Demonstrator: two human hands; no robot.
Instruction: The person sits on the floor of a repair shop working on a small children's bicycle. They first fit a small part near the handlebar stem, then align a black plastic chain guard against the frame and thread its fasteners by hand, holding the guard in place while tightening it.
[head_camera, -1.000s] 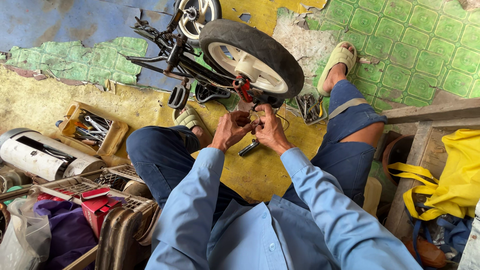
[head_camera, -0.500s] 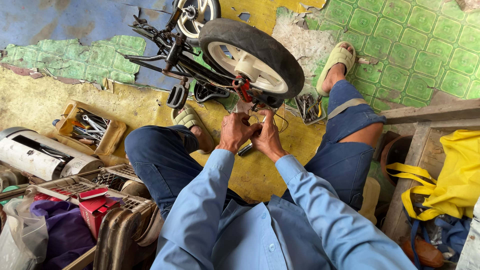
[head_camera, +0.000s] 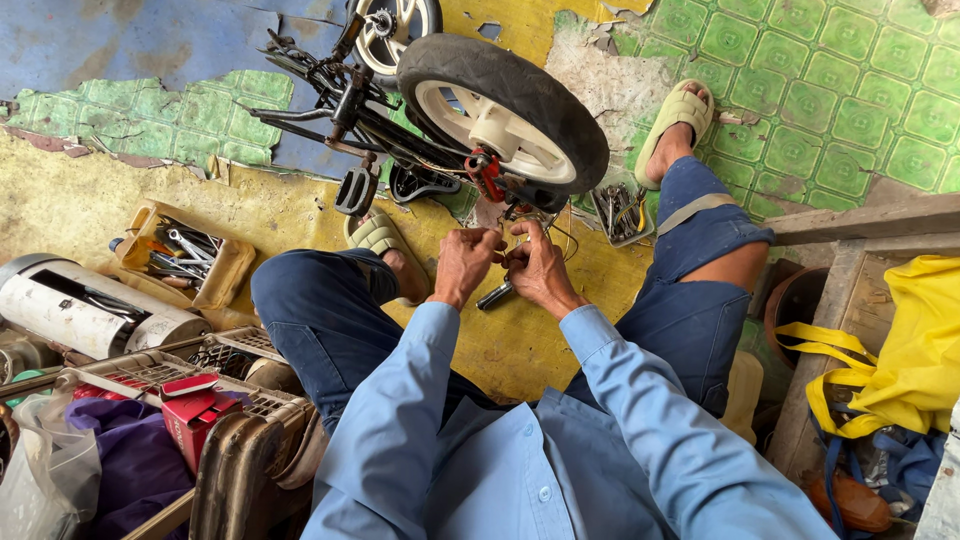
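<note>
A small black bicycle lies upside down on the floor, its rear wheel (head_camera: 505, 105) with a white rim and black tyre nearest me. My left hand (head_camera: 465, 262) and my right hand (head_camera: 537, 268) are close together just below the wheel's red axle part (head_camera: 487, 172), fingers pinched on something small that I cannot make out, with thin wire (head_camera: 568, 240) beside them. A dark tool (head_camera: 494, 295) lies on the floor under my hands. Both sleeves are light blue.
A tray of wrenches (head_camera: 185, 255) sits at left by a white cylinder (head_camera: 85, 310). A small tray of bits (head_camera: 622, 212) lies near my right foot. A wire basket (head_camera: 160, 375) with a red box is lower left. A yellow bag (head_camera: 900, 350) rests on a wooden frame at right.
My hands have stayed at the axle, with the fingers shifting a little closer together. The bicycle has not moved.
</note>
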